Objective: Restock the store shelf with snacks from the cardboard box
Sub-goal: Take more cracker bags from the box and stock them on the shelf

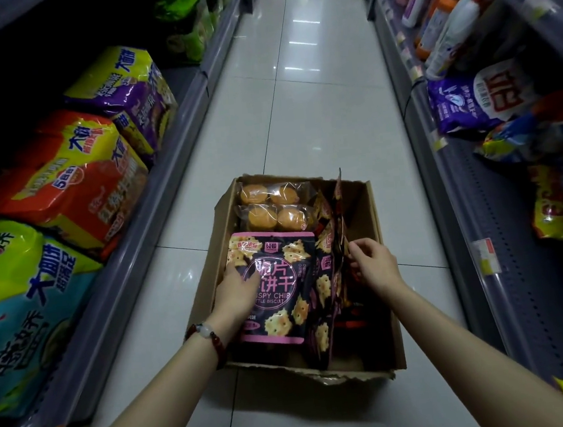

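An open cardboard box (pixel 204 282) stands on the aisle floor below me. On top of its contents lies a dark biscuit pouch with pink borders (pixel 282 302). My left hand (pixel 236 293) rests on that pouch's left side, fingers spread over its front. More dark pouches (pixel 328 250) stand on edge in the middle of the box. My right hand (pixel 374 266) pinches the top edge of one of them. Two clear packs of round orange cakes (pixel 272 205) lie at the box's far end.
Big instant-noodle multipacks (pixel 74 178) fill the left shelf. On the right shelf (pixel 504 260) sit detergent bags (pixel 482 101), bottles (pixel 451 28) and colourful packs. White floor tiles (pixel 311 107) run ahead between the shelves.
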Demonstrator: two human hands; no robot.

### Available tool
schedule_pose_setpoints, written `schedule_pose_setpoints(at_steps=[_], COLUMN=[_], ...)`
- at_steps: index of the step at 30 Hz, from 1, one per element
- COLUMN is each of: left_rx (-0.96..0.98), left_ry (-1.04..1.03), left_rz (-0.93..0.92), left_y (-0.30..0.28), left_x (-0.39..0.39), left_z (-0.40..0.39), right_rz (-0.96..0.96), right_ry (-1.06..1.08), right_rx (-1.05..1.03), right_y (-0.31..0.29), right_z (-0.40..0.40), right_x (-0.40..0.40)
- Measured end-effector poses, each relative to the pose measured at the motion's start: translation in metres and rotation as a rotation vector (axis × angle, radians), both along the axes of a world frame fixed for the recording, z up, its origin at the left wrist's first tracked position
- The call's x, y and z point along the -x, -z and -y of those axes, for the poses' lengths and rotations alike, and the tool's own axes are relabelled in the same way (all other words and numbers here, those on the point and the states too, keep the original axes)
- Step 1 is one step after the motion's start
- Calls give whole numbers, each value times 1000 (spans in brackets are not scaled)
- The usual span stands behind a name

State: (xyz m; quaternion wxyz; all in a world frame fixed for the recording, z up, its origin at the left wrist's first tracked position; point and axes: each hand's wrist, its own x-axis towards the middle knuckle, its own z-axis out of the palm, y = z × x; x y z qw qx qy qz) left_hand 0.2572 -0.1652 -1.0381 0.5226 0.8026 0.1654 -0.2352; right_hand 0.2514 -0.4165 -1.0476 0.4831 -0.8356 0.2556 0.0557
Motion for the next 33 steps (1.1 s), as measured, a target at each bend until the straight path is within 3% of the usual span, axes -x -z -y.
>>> schedule_pose_setpoints(at_steps=[9, 15, 22, 27, 30, 33], left_rx=[148, -104, 157, 80, -11, 64], left_ry=[-137, -82, -175, -90, -9, -21], left_rz=[-47, 18, -159, -239, -186, -141], left_y=[13, 28, 34, 35, 56, 75], left_x=[4, 6, 0, -8, -10, -5], left_z=[0, 2, -3, 1, -1, -3], right_rz=[20, 13, 29, 11, 8, 5], right_ry=[-22, -26, -33, -39, -38, -46], right_rx=[-17, -27, 8, 14, 8, 8], right_y=[8, 12, 14, 17, 16, 15], right_z=[8, -1, 2, -2, -5, -5], right_x=[0, -2, 2, 5, 6, 7])
